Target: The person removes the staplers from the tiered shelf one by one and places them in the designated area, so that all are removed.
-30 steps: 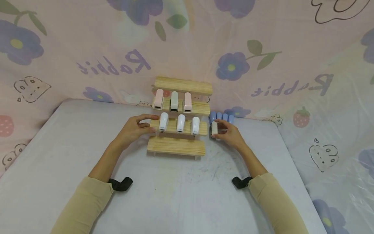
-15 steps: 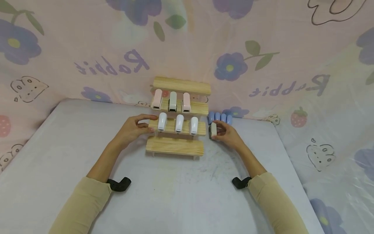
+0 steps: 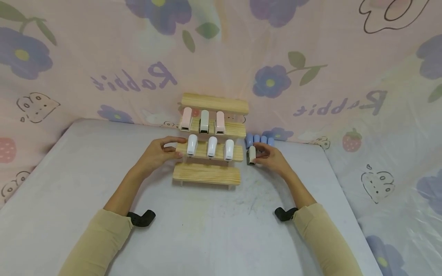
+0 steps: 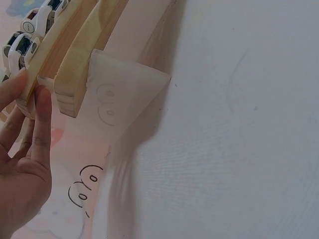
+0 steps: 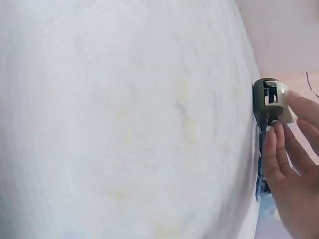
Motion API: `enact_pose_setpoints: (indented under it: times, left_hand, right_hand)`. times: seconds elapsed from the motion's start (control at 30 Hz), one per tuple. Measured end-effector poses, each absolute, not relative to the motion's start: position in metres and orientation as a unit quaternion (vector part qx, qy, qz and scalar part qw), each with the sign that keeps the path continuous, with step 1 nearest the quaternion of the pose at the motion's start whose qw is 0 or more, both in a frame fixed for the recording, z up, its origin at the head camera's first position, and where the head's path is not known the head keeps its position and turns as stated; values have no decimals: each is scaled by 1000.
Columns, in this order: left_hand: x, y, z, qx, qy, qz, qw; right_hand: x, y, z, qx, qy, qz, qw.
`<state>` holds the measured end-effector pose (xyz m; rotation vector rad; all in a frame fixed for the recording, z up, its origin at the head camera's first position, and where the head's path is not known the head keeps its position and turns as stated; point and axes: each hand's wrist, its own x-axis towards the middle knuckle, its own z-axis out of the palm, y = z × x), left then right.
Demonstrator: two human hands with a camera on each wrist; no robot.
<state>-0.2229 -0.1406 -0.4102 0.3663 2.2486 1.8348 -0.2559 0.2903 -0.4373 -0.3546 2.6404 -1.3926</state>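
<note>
My left hand (image 3: 160, 153) grips the left end of a tiered wooden stand (image 3: 207, 174), thumb and fingers on either side of one plank, as the left wrist view shows. To the right of the stand, my right hand (image 3: 272, 156) pinches a small pale stapler (image 3: 252, 155) with a dark base. In the right wrist view this stapler (image 5: 270, 97) sits at the fingertips, low by the table surface. White staplers (image 3: 212, 147) line the second tier from the front. Above them, a pale green stapler (image 3: 204, 122) stands between two pink staplers (image 3: 186, 119).
Several blue staplers (image 3: 260, 139) stand in a row behind my right hand, close to the patterned curtain (image 3: 221, 57). A white cloth covers the table (image 3: 207, 230). The top plank (image 3: 215, 103) nearly reaches the curtain.
The pale stapler has turned slightly in my right fingers, which have hardly shifted. My left hand keeps its grip on the stand. The head view has tilted a little.
</note>
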Motion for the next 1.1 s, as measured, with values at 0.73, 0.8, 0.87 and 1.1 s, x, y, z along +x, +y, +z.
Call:
enact_pose_setpoints:
  times: [0.73,0.8,0.87,1.1]
  left_hand:
    - [-222,-143,-411,128,769,618,104]
    - [-223,-143,-411,129,771,616,100]
    - [-225,-142,-410,132,770,617,93]
    - [-225,-142,-409,135,773,613,90]
  right_hand:
    - [-256,276,-380,-167,848,-503,25]
    - [-254,270,-368,-173,845,-505,21]
    - [-250,264,-356,-183,842,-507,16]
    - [-243,249,-341,-215,825,-522,-23]
